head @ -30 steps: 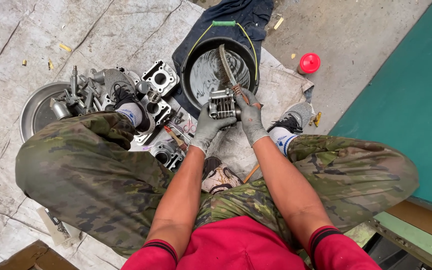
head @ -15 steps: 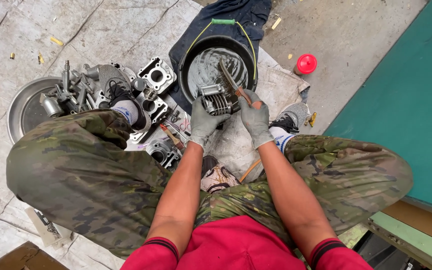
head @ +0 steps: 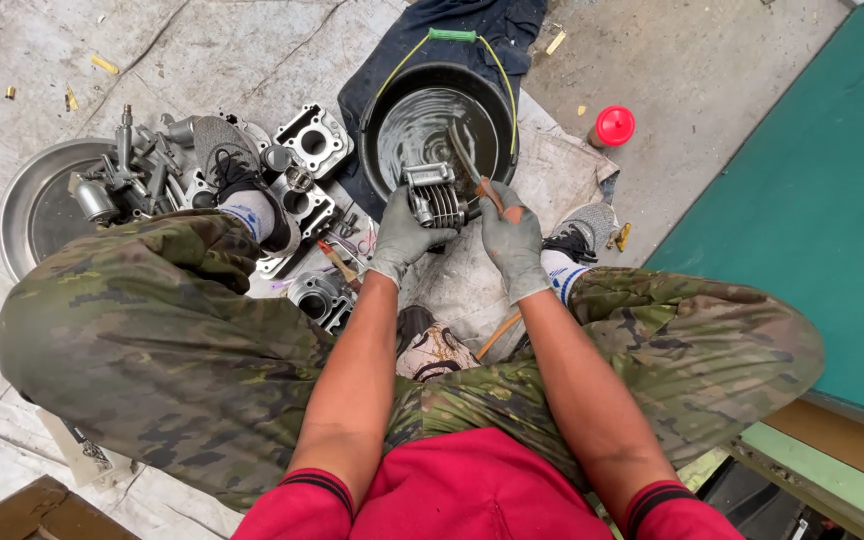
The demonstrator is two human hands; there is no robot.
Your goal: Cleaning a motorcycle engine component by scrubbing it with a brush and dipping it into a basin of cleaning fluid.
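My left hand [head: 400,240], in a grey glove, grips a finned metal engine cylinder [head: 434,196] over the near rim of a black bucket [head: 380,108] of grey liquid. In my right hand [head: 512,243], also gloved, is a wire brush [head: 468,164] with a wooden handle; its bristles lie against the cylinder's right side, above the liquid. I sit low with knees spread in camouflage trousers.
Several metal engine parts [head: 314,138] lie on the sheet by my left shoe. A round metal tray [head: 27,205] of small parts sits far left. A red cap [head: 613,125] lies on the concrete at right, beside a green surface [head: 812,200].
The cylinder has been turned in my left hand and moved out over the bucket's rim. The brush has dropped from standing high across the bucket to lying against the cylinder.
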